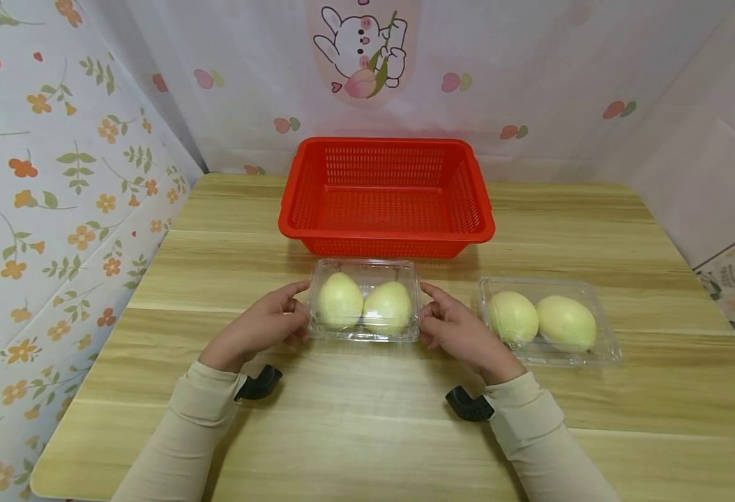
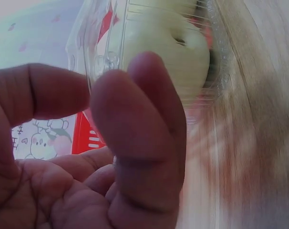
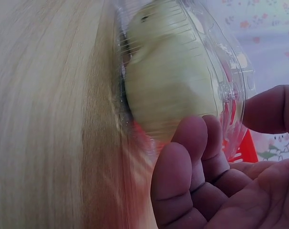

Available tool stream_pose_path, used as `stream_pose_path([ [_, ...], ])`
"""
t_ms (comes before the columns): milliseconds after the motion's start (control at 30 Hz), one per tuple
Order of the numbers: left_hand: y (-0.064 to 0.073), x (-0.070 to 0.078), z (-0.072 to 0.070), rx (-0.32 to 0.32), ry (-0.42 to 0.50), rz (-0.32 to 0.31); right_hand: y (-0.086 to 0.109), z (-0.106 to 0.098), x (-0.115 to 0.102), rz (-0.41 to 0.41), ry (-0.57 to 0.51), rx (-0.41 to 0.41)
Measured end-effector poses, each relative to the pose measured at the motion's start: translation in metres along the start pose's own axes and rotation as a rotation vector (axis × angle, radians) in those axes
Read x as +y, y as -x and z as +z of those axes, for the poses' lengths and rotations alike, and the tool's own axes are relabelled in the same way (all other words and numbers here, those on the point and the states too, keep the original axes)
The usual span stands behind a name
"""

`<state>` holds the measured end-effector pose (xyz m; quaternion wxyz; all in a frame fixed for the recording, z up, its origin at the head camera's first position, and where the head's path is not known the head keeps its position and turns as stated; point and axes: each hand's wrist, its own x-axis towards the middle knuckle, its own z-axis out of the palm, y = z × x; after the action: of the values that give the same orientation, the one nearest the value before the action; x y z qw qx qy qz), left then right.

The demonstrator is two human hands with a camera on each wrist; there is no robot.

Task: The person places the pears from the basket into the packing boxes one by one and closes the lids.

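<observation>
A clear plastic clamshell box [image 1: 363,335] with two pale yellow-green pears [image 1: 388,307] inside is at the middle of the table, lid closed. My left hand [image 1: 265,324] holds its left end, with thumb and curled fingertips at the side. On the opposite end my right hand [image 1: 461,329] grips it the same way. Both wrist views show fingertips against the clear wall, with a pear [image 2: 163,52] behind the ridged plastic. Whether the box bottom touches the table is hard to tell.
Behind the box stands a red plastic basket [image 1: 386,244] with slotted walls; nothing shows inside it. A second clear box [image 1: 568,359] with two pears lies to the right, beyond my right hand. Patterned cloth [image 1: 531,77] hangs along the back and left of the wooden table [image 1: 342,432].
</observation>
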<state>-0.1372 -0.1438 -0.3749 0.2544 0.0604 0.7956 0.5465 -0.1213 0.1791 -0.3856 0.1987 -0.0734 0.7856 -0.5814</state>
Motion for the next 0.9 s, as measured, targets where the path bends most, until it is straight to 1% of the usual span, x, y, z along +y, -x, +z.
stream_pose_path([
  [233,0.0016,-0.0013,-0.0001,-0.037,0.023,0.003,0.0008,0.0017,0.0022,-0.006,-0.031,-0.019],
  [467,0.0016,-0.0010,-0.0010,-0.057,0.021,0.009,0.0001,0.0039,0.0042,-0.043,-0.054,-0.046],
  [667,0.0021,-0.0009,-0.0014,-0.068,0.027,0.007,-0.0006,0.0055,0.0040,-0.029,-0.057,-0.040],
  [900,0.0029,-0.0002,-0.0013,-0.075,0.025,0.019,-0.0015,0.0074,0.0024,-0.027,-0.097,-0.048],
])
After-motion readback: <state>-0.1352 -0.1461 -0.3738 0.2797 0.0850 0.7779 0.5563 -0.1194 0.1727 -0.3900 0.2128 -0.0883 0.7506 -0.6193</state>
